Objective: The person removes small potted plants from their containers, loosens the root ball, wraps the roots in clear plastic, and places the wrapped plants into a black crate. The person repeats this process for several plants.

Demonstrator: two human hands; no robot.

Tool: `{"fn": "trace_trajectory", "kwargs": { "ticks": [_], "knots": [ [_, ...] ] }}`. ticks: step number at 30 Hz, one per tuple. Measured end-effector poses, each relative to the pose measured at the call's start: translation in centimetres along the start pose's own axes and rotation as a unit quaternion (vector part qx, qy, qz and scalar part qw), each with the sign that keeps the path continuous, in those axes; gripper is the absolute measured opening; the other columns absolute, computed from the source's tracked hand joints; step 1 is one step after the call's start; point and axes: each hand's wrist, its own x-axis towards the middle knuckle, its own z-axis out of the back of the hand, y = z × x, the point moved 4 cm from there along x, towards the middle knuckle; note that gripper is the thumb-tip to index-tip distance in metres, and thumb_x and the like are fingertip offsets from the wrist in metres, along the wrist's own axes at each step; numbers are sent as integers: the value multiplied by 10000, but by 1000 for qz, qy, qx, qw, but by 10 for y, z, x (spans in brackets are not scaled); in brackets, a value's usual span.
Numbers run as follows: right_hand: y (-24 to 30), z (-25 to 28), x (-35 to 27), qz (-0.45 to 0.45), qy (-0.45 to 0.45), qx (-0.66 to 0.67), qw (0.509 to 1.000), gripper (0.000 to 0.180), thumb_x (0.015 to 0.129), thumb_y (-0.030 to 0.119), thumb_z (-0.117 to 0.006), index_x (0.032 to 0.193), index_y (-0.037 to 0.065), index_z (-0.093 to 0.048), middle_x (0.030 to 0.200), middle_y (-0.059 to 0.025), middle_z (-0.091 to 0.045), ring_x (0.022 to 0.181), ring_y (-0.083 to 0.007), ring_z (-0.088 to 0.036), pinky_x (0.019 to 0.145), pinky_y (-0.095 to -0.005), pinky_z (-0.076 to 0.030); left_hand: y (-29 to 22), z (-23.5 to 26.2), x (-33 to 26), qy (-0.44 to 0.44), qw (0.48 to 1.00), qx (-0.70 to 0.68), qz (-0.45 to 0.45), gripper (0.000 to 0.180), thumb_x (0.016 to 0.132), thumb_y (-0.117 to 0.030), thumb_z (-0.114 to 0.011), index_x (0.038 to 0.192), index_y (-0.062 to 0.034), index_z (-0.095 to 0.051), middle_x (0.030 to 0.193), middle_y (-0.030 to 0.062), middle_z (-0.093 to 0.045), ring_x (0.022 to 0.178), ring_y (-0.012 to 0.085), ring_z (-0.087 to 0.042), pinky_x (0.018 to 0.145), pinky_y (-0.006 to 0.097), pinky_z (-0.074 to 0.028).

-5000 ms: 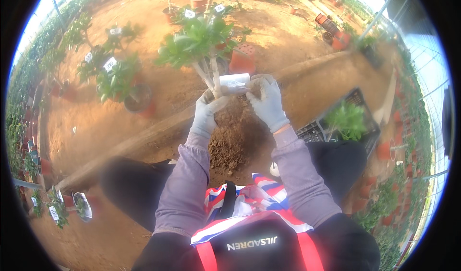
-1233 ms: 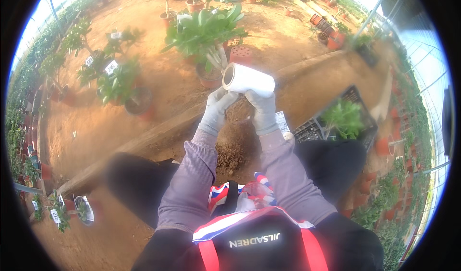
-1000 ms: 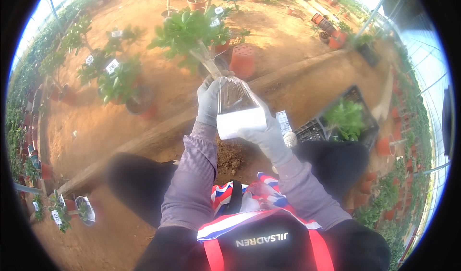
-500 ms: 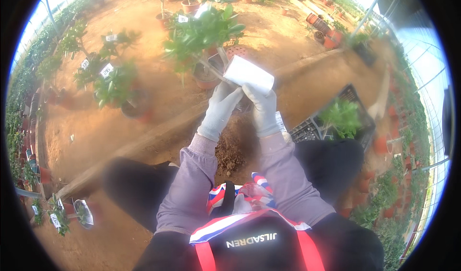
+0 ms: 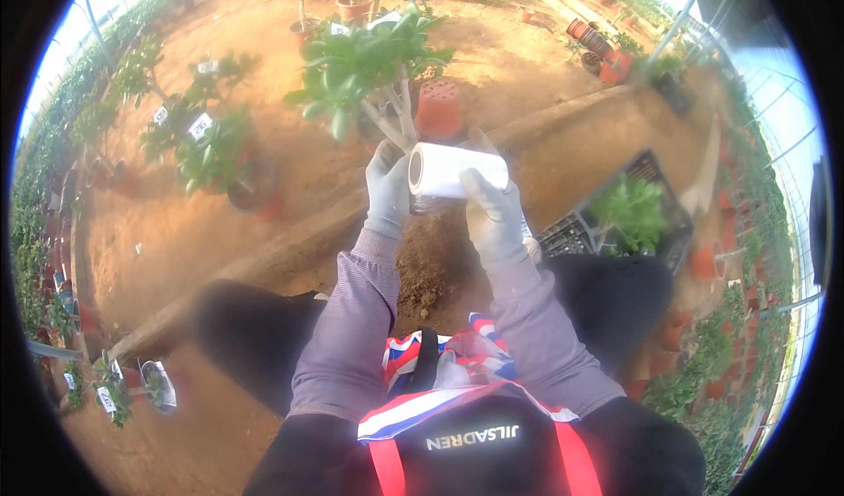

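Observation:
Both my hands wear pale grey gloves. In my right hand (image 5: 492,215) is a thick white roll of film (image 5: 462,171), lying nearly level with its hollow core end facing left. My left hand (image 5: 387,193) is closed around the base of a leafy plant's pale, branching stems (image 5: 387,113), just left of the roll. Green leaves (image 5: 360,69) spread above and away from me. The plant's lower end is hidden behind the hand and roll. Below them lies a mound of loose brown soil (image 5: 426,276) between my legs.
An upturned red-brown pot (image 5: 439,109) stands just beyond the roll. At the right, a black crate (image 5: 651,171) holds a green plant (image 5: 629,215). Tagged potted plants (image 5: 211,149) stand at the left. Stacked pots (image 5: 591,39) lie at the far right, and a long ridge (image 5: 264,245) crosses the ground.
The roll has come toward me and levelled out, its core end now showing. My right hand has shifted right and down its side; my left hand stays at the stem, slightly further left.

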Motion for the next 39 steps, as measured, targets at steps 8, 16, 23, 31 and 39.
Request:
{"fn": "trace_trajectory", "kwargs": {
  "ticks": [8, 16, 23, 31, 39],
  "knots": [
    [-49, 11, -27, -138, 75, -423, 893, 374, 858, 121, -766, 1152, -53, -613, 970, -74, -678, 873, -133, -641, 714, -290, -541, 3, -9, 0, -38, 982, -134, 127, 188, 947, -47, -602, 1120, 26, -612, 988, 147, -715, 858, 190, -691, 786, 303, -568],
    [-4, 9, 31, 56, 0, -55, 997, 372, 913, 101, -681, 1252, -28, -597, 1222, -93, -633, 1087, -162, -597, 945, -325, -479, -8, -28, -14, -66, 982, 176, -16, 398, 938, -148, -617, 1297, 15, -561, 1021, 31, -649, 836, 77, -585, 737, 238, -482],
    [8, -4, 23, 80, 2, 56, 995, 302, 904, 129, -722, 1164, -13, -662, 1085, -33, -674, 988, -139, -615, 914, -301, -482, -22, -29, -13, 117, 993, 13, 10, 493, 959, -93, -598, 1419, 21, -461, 1209, 45, -628, 1051, 90, -603, 882, 232, -493],
    [21, -13, 4, 9, 49, 139, 989, 395, 913, 122, -708, 1257, -39, -599, 1131, -72, -683, 1031, -151, -636, 948, -317, -488, -17, -15, -3, 24, 999, -28, -5, 289, 937, -45, -564, 1217, 21, -542, 1127, 145, -673, 964, 182, -661, 841, 291, -544],
    [-76, 33, 6, -128, 67, -393, 908, 313, 840, -20, -684, 1145, -62, -628, 1097, -141, -682, 1013, -189, -648, 887, -332, -537, -9, -11, -8, 24, 987, -126, 98, 181, 939, -55, -531, 1102, 22, -551, 1031, 215, -704, 879, 214, -682, 793, 332, -571]
  ]
}}
